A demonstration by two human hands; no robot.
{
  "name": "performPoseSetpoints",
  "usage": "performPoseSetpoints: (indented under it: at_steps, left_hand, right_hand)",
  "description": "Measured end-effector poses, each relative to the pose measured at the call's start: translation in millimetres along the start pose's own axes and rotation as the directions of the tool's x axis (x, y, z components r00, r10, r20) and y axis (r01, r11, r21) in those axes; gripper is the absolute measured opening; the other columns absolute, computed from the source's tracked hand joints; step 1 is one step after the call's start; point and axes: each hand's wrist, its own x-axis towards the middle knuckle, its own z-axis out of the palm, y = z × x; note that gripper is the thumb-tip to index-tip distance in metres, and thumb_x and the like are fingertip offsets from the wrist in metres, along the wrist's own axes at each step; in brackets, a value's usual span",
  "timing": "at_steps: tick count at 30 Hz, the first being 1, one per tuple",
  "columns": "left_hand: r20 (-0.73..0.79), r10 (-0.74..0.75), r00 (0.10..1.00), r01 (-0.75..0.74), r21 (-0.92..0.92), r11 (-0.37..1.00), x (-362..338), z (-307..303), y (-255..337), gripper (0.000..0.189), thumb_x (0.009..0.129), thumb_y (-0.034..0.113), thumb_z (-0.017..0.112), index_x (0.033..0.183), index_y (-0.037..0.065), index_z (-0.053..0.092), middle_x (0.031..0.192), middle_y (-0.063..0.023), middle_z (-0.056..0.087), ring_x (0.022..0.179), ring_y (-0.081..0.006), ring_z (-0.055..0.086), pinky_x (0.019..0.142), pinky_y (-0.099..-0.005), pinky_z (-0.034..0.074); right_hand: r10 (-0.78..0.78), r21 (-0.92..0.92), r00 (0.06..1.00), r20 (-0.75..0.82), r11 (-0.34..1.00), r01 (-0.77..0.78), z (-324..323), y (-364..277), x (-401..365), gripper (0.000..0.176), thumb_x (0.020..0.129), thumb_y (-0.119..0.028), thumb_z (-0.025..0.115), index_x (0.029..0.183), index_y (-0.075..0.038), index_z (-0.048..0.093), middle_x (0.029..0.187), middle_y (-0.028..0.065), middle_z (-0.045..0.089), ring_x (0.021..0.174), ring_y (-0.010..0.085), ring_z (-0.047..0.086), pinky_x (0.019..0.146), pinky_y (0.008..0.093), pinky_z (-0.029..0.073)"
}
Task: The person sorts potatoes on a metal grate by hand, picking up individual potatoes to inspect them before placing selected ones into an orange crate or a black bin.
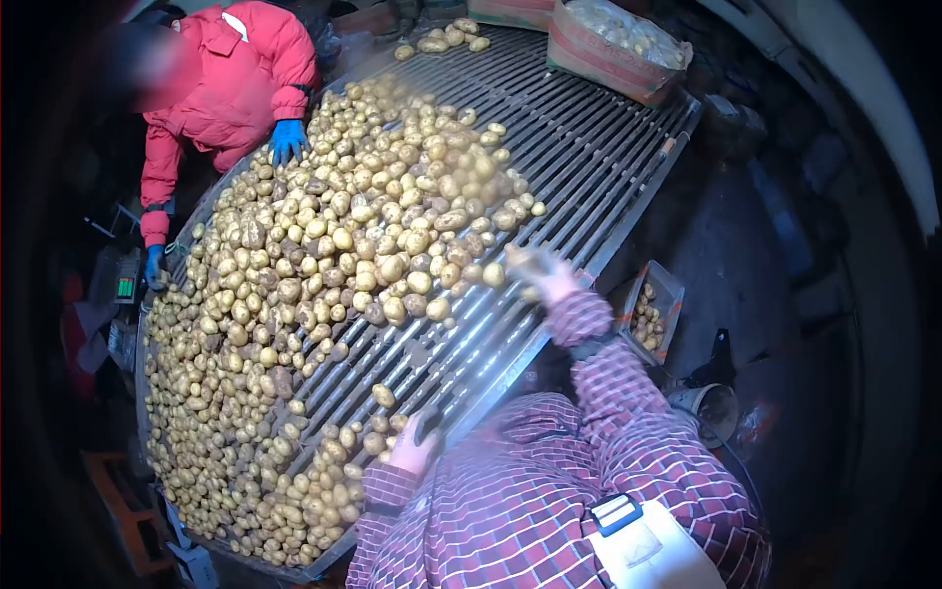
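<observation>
A broad heap of potatoes (324, 231) lies on a slatted metal rack (589, 147). My left hand (414, 452), in a pale glove with dark fingers, is at the rack's near edge beside several loose potatoes (383, 424). Its fingers look parted, with nothing showing between them. Farther right, my right hand (549, 275) reaches over the slats near the edge of the heap. Motion smears its fingers, and I cannot tell whether they hold a potato. Both my sleeves are checked.
Across the heap, a co-worker in a red jacket (235, 79) has blue-gloved hands (287, 142) on the potatoes. A filled sack (618, 49) stands on the rack's far end. Right of the rack are a crate with potatoes (652, 312) and a bucket (711, 410).
</observation>
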Motion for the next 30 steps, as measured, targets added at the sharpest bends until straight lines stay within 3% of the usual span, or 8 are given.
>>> performPoseSetpoints:
  at_steps: [3, 7, 9, 12, 15, 21, 24, 30]
  left_hand:
    - [-0.004, -0.003, 1.0, 0.003, -0.06, 0.998, -1, -1, 9, 0.044, 0.086, 0.017, 0.058, 0.126, 0.0, 0.052, 0.126, -0.017, 0.053, 0.12, -0.0284, 0.05, 0.103, -0.0347, 0.038]
    - [0.018, 0.006, 1.0, -0.004, -0.069, 0.998, 5, 0, -11, 0.045, 0.087, 0.015, 0.059, 0.128, 0.0, 0.05, 0.126, -0.0158, 0.054, 0.12, -0.0261, 0.051, 0.103, -0.0337, 0.038]
    - [0.024, -0.004, 1.0, 0.005, -0.018, 1.0, 3, -2, -8, 0.046, 0.089, 0.013, 0.058, 0.132, 0.002, 0.047, 0.127, -0.0128, 0.056, 0.119, -0.0213, 0.053, 0.102, -0.032, 0.039]
    - [0.015, -0.008, 1.0, 0.007, 0.027, 1.0, 2, -6, 2, 0.045, 0.087, 0.02, 0.058, 0.129, 0.004, 0.051, 0.127, -0.015, 0.056, 0.12, -0.0269, 0.052, 0.103, -0.0347, 0.038]
    - [0.019, -0.008, 1.0, 0.008, -0.026, 1.0, 5, -4, -9, 0.046, 0.085, 0.021, 0.057, 0.126, 0.002, 0.053, 0.126, -0.0176, 0.055, 0.121, -0.0299, 0.051, 0.104, -0.0362, 0.038]
    - [-0.02, -0.017, 1.0, 0.014, -0.127, 0.992, -2, 0, -6, 0.044, 0.085, 0.018, 0.057, 0.125, 0.0, 0.053, 0.124, -0.0157, 0.057, 0.119, -0.0265, 0.052, 0.103, -0.0344, 0.038]
    - [-0.055, -0.086, 0.995, 0.073, -0.21, 0.975, -15, 0, -13, 0.044, 0.087, 0.017, 0.056, 0.128, 0.002, 0.051, 0.122, -0.0148, 0.058, 0.118, -0.0256, 0.052, 0.102, -0.0351, 0.04]
    - [-0.109, -0.07, 0.992, -0.101, -0.99, 0.101, -18, -1, 13, 0.057, 0.096, 0.05, 0.044, 0.145, 0.021, 0.032, 0.141, -0.0112, 0.043, 0.127, -0.0317, 0.046, 0.097, -0.0521, 0.045]
  right_hand:
    - [-0.264, 0.185, 0.846, -0.464, 0.905, 0.384, -97, 18, -1, 0.031, 0.088, -0.028, 0.066, 0.109, -0.004, 0.062, 0.096, 0.0089, 0.066, 0.073, 0.0162, 0.065, 0.058, 0.0284, 0.055]
    - [-0.046, -0.03, 0.609, -0.792, 0.999, 0.036, -240, 95, -7, 0.043, 0.085, -0.024, 0.07, 0.119, 0.001, 0.058, 0.103, 0.0143, 0.066, 0.085, 0.0237, 0.066, 0.076, 0.0339, 0.053]
    - [0.062, -0.387, 0.571, -0.819, 0.675, -0.628, -243, 77, -28, 0.047, 0.081, -0.019, 0.073, 0.12, 0.004, 0.058, 0.113, 0.0148, 0.065, 0.103, 0.0209, 0.064, 0.091, 0.0341, 0.047]
    - [-0.168, -0.383, 0.79, -0.59, 0.919, -0.091, -213, 95, -5, 0.046, 0.079, -0.015, 0.074, 0.12, 0.001, 0.059, 0.108, 0.0144, 0.067, 0.097, 0.0206, 0.065, 0.087, 0.0325, 0.05]
    - [-0.063, -0.447, 0.969, -0.237, 0.893, -0.051, -79, 0, 1, 0.041, 0.078, -0.022, 0.072, 0.113, -0.003, 0.065, 0.105, 0.0162, 0.068, 0.096, 0.0222, 0.066, 0.085, 0.034, 0.051]
    - [0.102, -0.932, 0.948, 0.302, 0.242, 0.27, 51, 18, 51, 0.051, 0.082, -0.035, 0.067, 0.117, 0.0, 0.053, 0.115, 0.0228, 0.06, 0.111, 0.0352, 0.054, 0.097, 0.0412, 0.042]
    - [0.064, -0.91, 0.946, 0.319, 0.299, 0.286, 58, 34, 54, 0.043, 0.08, -0.034, 0.065, 0.109, -0.003, 0.057, 0.106, 0.0224, 0.063, 0.102, 0.0363, 0.059, 0.091, 0.0432, 0.047]
    - [0.047, -0.428, 0.737, 0.674, 0.838, 0.339, 115, -17, -49, 0.06, 0.078, -0.043, 0.07, 0.125, -0.008, 0.056, 0.112, 0.0187, 0.064, 0.103, 0.0308, 0.062, 0.092, 0.0384, 0.049]
